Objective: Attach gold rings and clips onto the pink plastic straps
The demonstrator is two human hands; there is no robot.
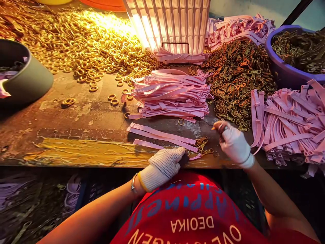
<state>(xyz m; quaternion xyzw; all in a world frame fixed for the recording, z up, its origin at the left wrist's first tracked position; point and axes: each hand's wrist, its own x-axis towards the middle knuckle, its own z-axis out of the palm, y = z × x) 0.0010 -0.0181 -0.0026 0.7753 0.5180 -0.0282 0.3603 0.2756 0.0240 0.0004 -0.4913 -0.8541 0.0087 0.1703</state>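
Note:
My left hand (164, 167), in a white dotted knit glove, is at the table's front edge with its fingers closed on a pink strap (195, 157). The strap's short end shows past the fingertips, beside a brass-coloured clasp (207, 151). Just beyond lie a few pink straps (162, 134) with metal clasps (201, 142) at their right ends. My right hand (235, 144), in a white glove with dark fingertips, is raised near the heap of brass-coloured clasps (241, 81). Its fingers are pinched together and slightly blurred; whatever is in them cannot be made out.
A stack of pink straps (172, 95) lies mid-table before a lit ribbed panel (170, 23). Gold rings (101, 47) spread over the back left. More straps (289, 125) are piled right, below a purple tub (284, 71). A grey-green bucket (38, 74) stands left.

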